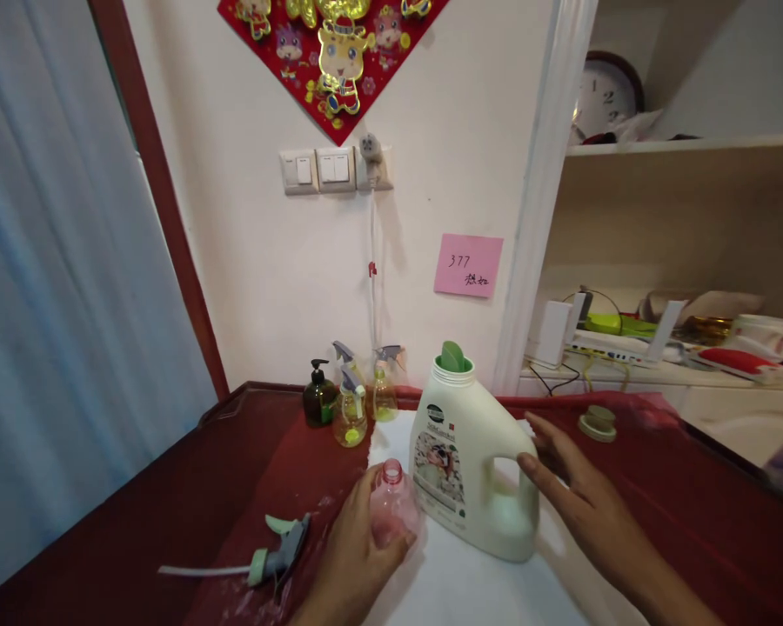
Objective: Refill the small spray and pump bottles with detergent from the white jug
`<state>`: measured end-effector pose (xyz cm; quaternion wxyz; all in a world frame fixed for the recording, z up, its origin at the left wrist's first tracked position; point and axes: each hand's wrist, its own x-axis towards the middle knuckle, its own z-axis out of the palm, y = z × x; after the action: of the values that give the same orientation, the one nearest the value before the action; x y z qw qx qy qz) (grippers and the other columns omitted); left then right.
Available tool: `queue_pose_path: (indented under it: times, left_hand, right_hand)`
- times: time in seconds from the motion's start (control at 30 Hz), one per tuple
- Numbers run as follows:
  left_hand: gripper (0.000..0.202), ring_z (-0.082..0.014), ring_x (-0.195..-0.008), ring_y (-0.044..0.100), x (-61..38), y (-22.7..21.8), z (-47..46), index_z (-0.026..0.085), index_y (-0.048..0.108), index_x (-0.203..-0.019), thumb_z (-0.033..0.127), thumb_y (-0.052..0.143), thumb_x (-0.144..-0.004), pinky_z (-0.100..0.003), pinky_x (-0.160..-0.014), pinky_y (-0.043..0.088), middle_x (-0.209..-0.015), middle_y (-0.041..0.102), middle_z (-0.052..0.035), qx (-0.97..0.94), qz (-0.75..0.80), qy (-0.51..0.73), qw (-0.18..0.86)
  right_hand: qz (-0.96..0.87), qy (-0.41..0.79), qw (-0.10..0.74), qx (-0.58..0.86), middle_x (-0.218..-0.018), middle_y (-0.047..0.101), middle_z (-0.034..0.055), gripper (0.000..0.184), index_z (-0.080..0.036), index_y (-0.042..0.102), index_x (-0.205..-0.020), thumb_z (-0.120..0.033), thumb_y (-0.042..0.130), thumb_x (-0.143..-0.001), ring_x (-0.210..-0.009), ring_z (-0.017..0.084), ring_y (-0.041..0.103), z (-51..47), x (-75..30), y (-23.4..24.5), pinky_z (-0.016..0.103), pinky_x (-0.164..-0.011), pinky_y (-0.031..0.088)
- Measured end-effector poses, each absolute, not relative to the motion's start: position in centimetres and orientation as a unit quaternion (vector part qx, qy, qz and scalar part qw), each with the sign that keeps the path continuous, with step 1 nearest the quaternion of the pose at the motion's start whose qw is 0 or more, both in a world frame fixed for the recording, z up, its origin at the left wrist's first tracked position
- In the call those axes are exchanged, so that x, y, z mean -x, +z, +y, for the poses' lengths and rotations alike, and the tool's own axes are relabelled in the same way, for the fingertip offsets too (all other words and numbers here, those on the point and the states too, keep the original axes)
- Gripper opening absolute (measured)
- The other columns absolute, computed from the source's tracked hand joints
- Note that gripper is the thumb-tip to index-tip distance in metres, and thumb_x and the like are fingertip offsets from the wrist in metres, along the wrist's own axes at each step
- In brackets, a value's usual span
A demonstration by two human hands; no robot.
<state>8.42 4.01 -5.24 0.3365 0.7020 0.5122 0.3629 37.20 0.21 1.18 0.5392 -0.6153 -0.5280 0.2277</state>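
1. My left hand (352, 556) is grasping the pink bottle (391, 502). The grip is wrapping its lower body and holding it upright on the white sheet (457, 582), just beside the front of the jug (460, 443).
2. The pink bottle's neck is standing open. Its trigger sprayer (277, 549), dip tube attached, is lying flat on the table (137, 539) to my left, well apart from the bottle. So the uncapping on that side is looking done.
3. The jug is standing upright on the sheet between my two hands. Its cap (597, 423) is lying on the table beyond my right hand, and the green spout (452, 356) is showing uncovered.
4. My right hand (574, 478) is reaching at the jug's handle with fingers spread, grip released. The fingertips are sitting right by the handle, not closing around it.
5. The jug is not yet being gripped, lifted or tilted, and nothing is pouring.
6. The pink bottle is probably empty or near it, but the tinted plastic and my own fingers are hiding the level.
7. The spray bottles (351, 417) and the dark pump bottle (318, 398) are standing at the back by the wall, well apart from both hands.
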Motion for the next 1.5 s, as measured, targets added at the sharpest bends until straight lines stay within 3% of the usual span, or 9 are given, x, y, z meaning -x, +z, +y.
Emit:
queue_pose_path:
  times: [0.17, 0.27, 0.37, 0.6, 0.8, 1.03, 1.23, 1.5]
  left_hand:
    - [0.084, -0.0303, -0.149, 0.040, -8.1, -6.4, 4.7, 0.014, 0.036, -0.149, 0.033, 0.066, -0.074, -0.042, -0.122, 0.034, -0.160, 0.043, -0.0180, -0.711, 0.518, 0.344, 0.328]
    - [0.089, -0.0301, -0.151, 0.035, -8.0, -6.5, 4.8, 0.013, 0.033, -0.152, 0.033, 0.067, -0.072, -0.043, -0.125, 0.028, -0.163, 0.039, -0.0175, -0.707, 0.529, 0.322, 0.342]
    - [0.091, -0.0301, -0.153, 0.032, -8.1, -6.0, 4.5, 0.013, 0.031, -0.153, 0.035, 0.067, -0.073, -0.044, -0.127, 0.023, -0.165, 0.036, -0.0167, -0.703, 0.543, 0.299, 0.350]
    - [0.086, -0.0281, -0.149, 0.039, -8.2, -5.3, 3.9, 0.015, 0.034, -0.153, 0.032, 0.066, -0.075, -0.038, -0.124, 0.028, -0.161, 0.043, -0.0142, -0.708, 0.534, 0.312, 0.341]
    - [0.087, -0.0288, -0.150, 0.037, -8.2, -5.4, 3.6, 0.015, 0.034, -0.153, 0.032, 0.067, -0.074, -0.040, -0.125, 0.026, -0.161, 0.042, -0.0147, -0.700, 0.537, 0.319, 0.347]
    - [0.082, -0.0276, -0.144, 0.043, -8.4, -4.5, 3.4, 0.016, 0.040, -0.149, 0.028, 0.067, -0.073, -0.039, -0.122, 0.030, -0.156, 0.049, -0.0142, -0.698, 0.523, 0.338, 0.355]
    - [0.082, -0.0279, -0.145, 0.041, -8.3, -4.7, 3.5, 0.016, 0.038, -0.149, 0.032, 0.067, -0.074, -0.038, -0.121, 0.030, -0.157, 0.047, -0.0138, -0.699, 0.525, 0.333, 0.353]
    - [0.081, -0.0277, -0.144, 0.042, -8.4, -5.2, 3.5, 0.020, 0.039, -0.148, 0.032, 0.068, -0.074, -0.040, -0.121, 0.031, -0.156, 0.048, -0.0124, -0.700, 0.518, 0.341, 0.354]
  right_hand:
    - [-0.490, 0.305, 0.573, 0.582, -0.115, 0.072, 0.0097, 0.076, -0.019, 0.060, -0.126, -0.075, 0.068, -0.075, -0.091, 0.026, 0.069, 2.5, -36.0, 0.0, 0.039, -0.083, 0.057]
    - [-0.429, 0.291, 0.609, 0.600, -0.099, 0.072, 0.0065, 0.080, -0.018, 0.062, -0.121, -0.074, 0.076, -0.066, -0.070, 0.019, 0.062, 2.9, -34.9, 0.4, 0.031, -0.066, 0.056]
    - [-0.380, 0.272, 0.644, 0.605, -0.089, 0.071, 0.0049, 0.082, -0.017, 0.065, -0.114, -0.072, 0.081, -0.056, -0.062, 0.016, 0.057, 2.9, -34.0, 1.1, 0.028, -0.056, 0.053]
    - [-0.427, 0.192, 0.618, 0.631, -0.094, 0.076, 0.0068, 0.068, -0.023, 0.070, -0.106, -0.067, 0.082, -0.055, -0.073, 0.025, 0.070, 1.1, -36.4, 4.5, 0.030, -0.055, 0.058]
    - [-0.540, 0.015, 0.495, 0.680, -0.095, 0.081, 0.0080, 0.061, -0.027, 0.078, -0.091, -0.077, 0.074, -0.056, -0.076, 0.032, 0.076, -1.3, -39.0, 7.8, 0.038, -0.057, 0.063]
    - [-0.658, -0.062, 0.420, 0.622, -0.086, 0.082, 0.0022, 0.047, -0.036, 0.078, -0.094, -0.073, 0.076, -0.064, -0.059, 0.027, 0.076, -2.5, -40.7, 7.3, 0.030, -0.045, 0.062]
    - [-0.700, -0.105, 0.347, 0.616, -0.103, 0.082, 0.0026, 0.052, -0.034, 0.075, -0.111, -0.070, 0.073, -0.073, -0.074, 0.028, 0.079, -2.5, -41.3, 5.1, 0.033, -0.050, 0.064]
    - [-0.764, -0.159, 0.321, 0.538, -0.099, 0.081, 0.0007, 0.047, -0.033, 0.072, -0.110, -0.069, 0.070, -0.079, -0.072, 0.029, 0.077, -1.7, -39.9, 4.7, 0.041, -0.057, 0.064]
